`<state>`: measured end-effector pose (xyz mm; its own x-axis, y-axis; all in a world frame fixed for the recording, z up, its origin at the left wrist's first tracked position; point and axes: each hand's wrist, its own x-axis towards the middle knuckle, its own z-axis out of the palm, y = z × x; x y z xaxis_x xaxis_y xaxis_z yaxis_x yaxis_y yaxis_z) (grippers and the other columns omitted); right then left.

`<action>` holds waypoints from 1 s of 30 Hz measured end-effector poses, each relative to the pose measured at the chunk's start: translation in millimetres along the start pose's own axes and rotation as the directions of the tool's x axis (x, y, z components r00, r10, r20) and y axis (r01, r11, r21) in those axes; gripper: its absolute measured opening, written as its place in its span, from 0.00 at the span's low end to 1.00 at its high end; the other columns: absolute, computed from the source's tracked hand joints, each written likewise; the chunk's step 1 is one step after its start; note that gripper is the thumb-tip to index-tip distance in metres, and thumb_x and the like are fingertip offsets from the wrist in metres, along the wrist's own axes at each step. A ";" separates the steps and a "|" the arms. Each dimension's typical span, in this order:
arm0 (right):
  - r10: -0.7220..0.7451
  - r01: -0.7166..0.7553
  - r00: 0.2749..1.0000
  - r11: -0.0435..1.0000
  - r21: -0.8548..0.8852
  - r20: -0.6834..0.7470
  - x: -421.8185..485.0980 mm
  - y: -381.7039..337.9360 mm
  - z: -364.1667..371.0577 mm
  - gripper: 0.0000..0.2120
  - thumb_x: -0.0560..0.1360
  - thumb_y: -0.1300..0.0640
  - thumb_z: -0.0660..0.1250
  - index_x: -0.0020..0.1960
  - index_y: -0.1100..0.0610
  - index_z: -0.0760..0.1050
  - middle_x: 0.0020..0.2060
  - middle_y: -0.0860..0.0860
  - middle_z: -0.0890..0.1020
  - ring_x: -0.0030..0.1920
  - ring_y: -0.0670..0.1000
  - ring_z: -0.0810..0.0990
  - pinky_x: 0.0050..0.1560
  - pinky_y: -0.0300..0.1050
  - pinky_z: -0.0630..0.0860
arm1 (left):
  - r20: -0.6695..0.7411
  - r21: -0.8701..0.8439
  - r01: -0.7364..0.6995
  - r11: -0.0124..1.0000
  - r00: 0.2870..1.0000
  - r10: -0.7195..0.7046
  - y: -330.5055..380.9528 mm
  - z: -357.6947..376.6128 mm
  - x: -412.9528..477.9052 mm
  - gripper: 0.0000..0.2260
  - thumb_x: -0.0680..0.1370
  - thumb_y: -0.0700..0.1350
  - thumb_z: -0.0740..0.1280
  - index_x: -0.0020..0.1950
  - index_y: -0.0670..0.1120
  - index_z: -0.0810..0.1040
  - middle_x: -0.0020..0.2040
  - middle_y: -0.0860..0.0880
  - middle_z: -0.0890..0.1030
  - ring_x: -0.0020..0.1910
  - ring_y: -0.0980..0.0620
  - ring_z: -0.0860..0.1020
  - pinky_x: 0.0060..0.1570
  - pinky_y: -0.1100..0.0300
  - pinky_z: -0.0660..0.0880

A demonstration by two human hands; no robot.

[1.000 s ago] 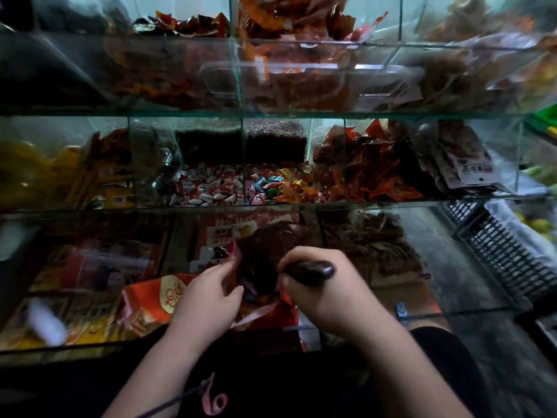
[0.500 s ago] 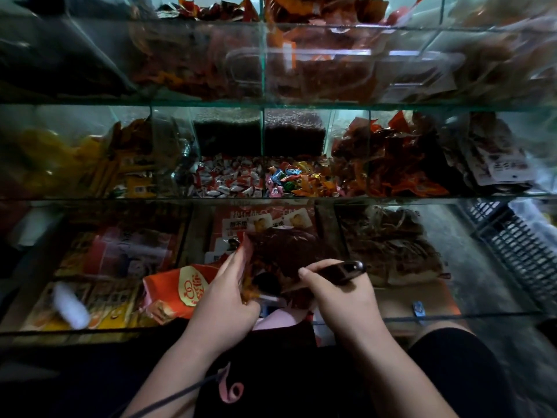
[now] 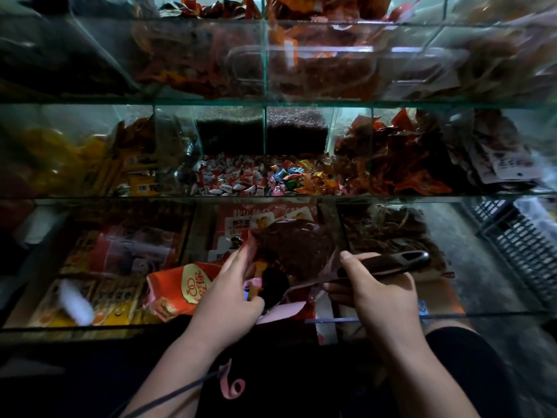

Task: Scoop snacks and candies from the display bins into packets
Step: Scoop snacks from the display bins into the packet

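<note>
The right hand has its fingers curled tight round the dark handle of the scoop, and the thumb lies flat on top. The thin metal neck of the scoop runs from those fingers toward the left hand, and its dark cup seems to sit just inside the mouth of the packet. The left hand pinches the red rim of this packet between its long fingers and its thumb, and so holds the mouth open. The packet stands just past both hands, in the lowest glass bin, and is already puffed up with brown snacks. It looks thin, soft and crinkly, so it will likely flop or slip if it is held low down; the rim by the mouth is the best place to hold it. The scoop is hard and stiff and is best held by its handle. A red packet with a round badge lies touching the left hand on its outer side. Past the fingertips a glass shelf with wrapped candies hangs close above, and a glass wall stands beyond the right hand, so lifting room is small. The open room is back toward the person's body, over the bin's front edge.
</note>
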<state>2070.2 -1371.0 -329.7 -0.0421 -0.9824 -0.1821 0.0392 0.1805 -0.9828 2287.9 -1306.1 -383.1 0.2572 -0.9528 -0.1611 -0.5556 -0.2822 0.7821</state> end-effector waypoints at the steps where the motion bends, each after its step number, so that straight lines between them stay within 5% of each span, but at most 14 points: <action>1: -0.046 0.048 0.999 0.996 -0.075 0.026 0.8 2.0 -1.0 0.09 0.78 0.55 0.73 0.39 0.55 0.84 0.32 0.58 0.86 0.36 0.61 0.87 0.43 0.59 0.85 | -0.006 0.000 0.003 1.000 1.000 -0.003 2.1 -0.2 -0.1 0.41 0.73 0.46 0.66 0.79 0.66 0.47 0.73 0.73 0.53 0.49 0.82 0.67 0.46 0.74 0.69; 3: -0.191 0.216 0.976 0.918 -0.331 0.108 1.0 7.1 -1.5 0.07 0.76 0.51 0.73 0.40 0.51 0.83 0.32 0.52 0.86 0.37 0.53 0.86 0.45 0.58 0.83 | -0.022 -0.026 0.008 1.000 1.000 -0.009 4.6 0.2 0.6 0.41 0.73 0.45 0.66 0.80 0.65 0.48 0.68 0.77 0.52 0.50 0.82 0.67 0.52 0.69 0.73; 5: -0.293 0.360 0.933 0.769 -0.528 0.208 -2.2 11.1 3.2 0.07 0.75 0.47 0.73 0.42 0.49 0.82 0.32 0.49 0.84 0.36 0.51 0.85 0.41 0.54 0.81 | -0.055 -0.051 0.000 0.999 0.998 -0.003 5.4 0.5 1.1 0.41 0.73 0.43 0.66 0.80 0.63 0.49 0.67 0.77 0.54 0.63 0.75 0.62 0.60 0.67 0.70; 8: -0.394 0.527 0.849 0.579 -0.622 0.352 -3.1 17.7 14.6 0.06 0.75 0.47 0.73 0.44 0.49 0.82 0.34 0.48 0.85 0.38 0.52 0.84 0.38 0.51 0.79 | -0.074 -0.046 0.017 0.999 0.997 -0.021 3.6 1.2 0.2 0.42 0.73 0.44 0.66 0.80 0.65 0.47 0.75 0.70 0.55 0.68 0.52 0.73 0.47 0.67 0.75; 9: -0.377 0.543 0.840 0.580 -0.607 0.391 -1.4 21.6 18.0 0.05 0.75 0.48 0.73 0.45 0.49 0.83 0.36 0.47 0.85 0.40 0.51 0.85 0.39 0.51 0.79 | -0.071 -0.043 0.024 0.999 0.997 -0.027 3.4 1.4 -0.1 0.42 0.72 0.44 0.65 0.80 0.65 0.47 0.76 0.69 0.54 0.67 0.45 0.74 0.48 0.62 0.78; 11: -0.271 0.484 0.864 0.679 -0.552 0.424 3.0 30.3 22.4 0.04 0.75 0.50 0.74 0.47 0.49 0.84 0.39 0.46 0.86 0.43 0.48 0.85 0.45 0.50 0.80 | -0.066 -0.046 0.025 0.999 0.997 -0.028 4.6 1.3 0.4 0.43 0.71 0.46 0.65 0.80 0.64 0.47 0.77 0.68 0.54 0.73 0.46 0.69 0.64 0.49 0.76; 13: -0.202 0.445 0.868 0.722 -0.530 0.453 4.8 39.6 25.6 0.02 0.74 0.52 0.74 0.46 0.49 0.84 0.39 0.45 0.85 0.43 0.45 0.83 0.48 0.49 0.79 | -0.078 -0.047 0.006 0.999 0.997 -0.010 4.5 2.0 1.1 0.42 0.70 0.47 0.65 0.80 0.63 0.48 0.73 0.70 0.56 0.76 0.62 0.59 0.72 0.61 0.65; 16: -0.174 0.435 0.851 0.762 -0.479 0.495 6.4 47.8 29.2 0.01 0.74 0.57 0.76 0.44 0.52 0.85 0.39 0.46 0.86 0.44 0.44 0.83 0.50 0.43 0.78 | -0.101 0.012 0.012 1.000 0.995 -0.011 4.4 2.2 1.6 0.42 0.71 0.47 0.65 0.80 0.63 0.48 0.69 0.72 0.54 0.68 0.73 0.52 0.64 0.73 0.56; 21: -0.074 0.168 0.955 0.934 -0.315 0.289 12.7 29.1 21.5 0.05 0.73 0.59 0.77 0.39 0.54 0.86 0.36 0.46 0.86 0.37 0.39 0.82 0.39 0.28 0.74 | -0.084 0.002 0.010 1.000 0.996 -0.009 3.0 1.4 0.2 0.44 0.69 0.48 0.67 0.79 0.64 0.47 0.69 0.73 0.54 0.70 0.71 0.55 0.65 0.69 0.60; 26: -0.024 0.035 0.996 0.990 -0.134 0.081 11.3 2.5 2.1 0.05 0.74 0.54 0.76 0.40 0.51 0.85 0.29 0.48 0.84 0.28 0.42 0.80 0.28 0.34 0.73 | -0.051 -0.020 0.001 1.000 0.999 -0.002 5.1 -1.9 0.5 0.44 0.71 0.48 0.68 0.80 0.62 0.46 0.78 0.66 0.53 0.74 0.65 0.58 0.68 0.64 0.65; 30: -0.039 0.040 0.999 0.994 -0.102 0.014 5.8 -9.1 -6.0 0.06 0.74 0.52 0.76 0.39 0.51 0.85 0.24 0.51 0.81 0.22 0.47 0.78 0.22 0.36 0.70 | -0.070 0.082 -0.011 0.997 0.997 0.017 11.8 -4.3 -2.6 0.42 0.71 0.51 0.65 0.81 0.61 0.48 0.80 0.65 0.48 0.79 0.58 0.53 0.73 0.50 0.66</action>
<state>2063.6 -1378.1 -322.0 -0.0293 -0.9893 -0.1431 -0.0642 0.1447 -0.9874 2284.1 -1306.5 -370.8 0.3029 -0.9472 -0.1054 -0.6212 -0.2801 0.7319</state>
